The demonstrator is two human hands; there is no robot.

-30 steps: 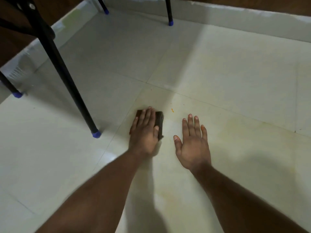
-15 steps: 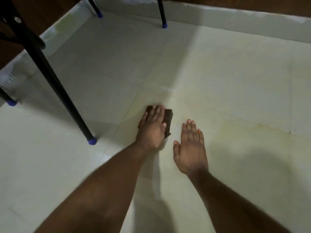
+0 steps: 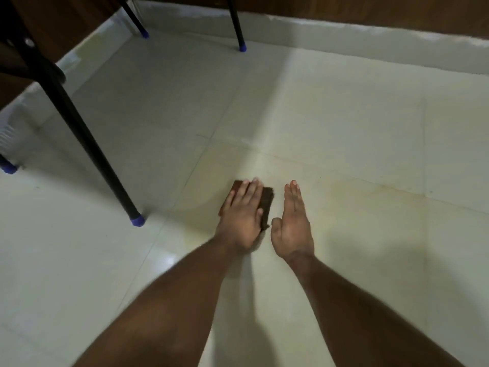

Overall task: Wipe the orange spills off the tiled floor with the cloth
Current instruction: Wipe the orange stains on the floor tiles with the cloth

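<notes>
- My left hand (image 3: pixel 242 217) lies flat on the cloth (image 3: pixel 266 207), fingers straight and together, pressing it onto the floor (image 3: pixel 344 115) rather than gripping it.
- The cloth is a dark brown folded pad, mostly hidden under that hand; only its far edge and right side show, just inside the corner where the tile lines cross.
- My right hand (image 3: pixel 293 223) is just beside the cloth, fingers straight and close together, holding nothing. It seems to rest on the tile as a brace, though I cannot tell how much of the palm touches.
- A black chair leg (image 3: pixel 87 139) with a blue foot (image 3: pixel 137 221) stands near, to the left of the cloth and apart from it. More legs with blue feet stand farther back by the wall.
- I judge the step in hand to be the wiping stroke itself, with the cloth pressed down.
- Faint yellowish staining (image 3: pixel 365 192) shows on the tile to the right of my hands and a paler trace closer to me, so I judge the job is only partly done.
- The next move, I think, calls for sliding the cloth right, across that stain, with firm flat pressure, and the right hand must shift out of its path.
- The light is dim, so thin residue may be easy to miss.
</notes>
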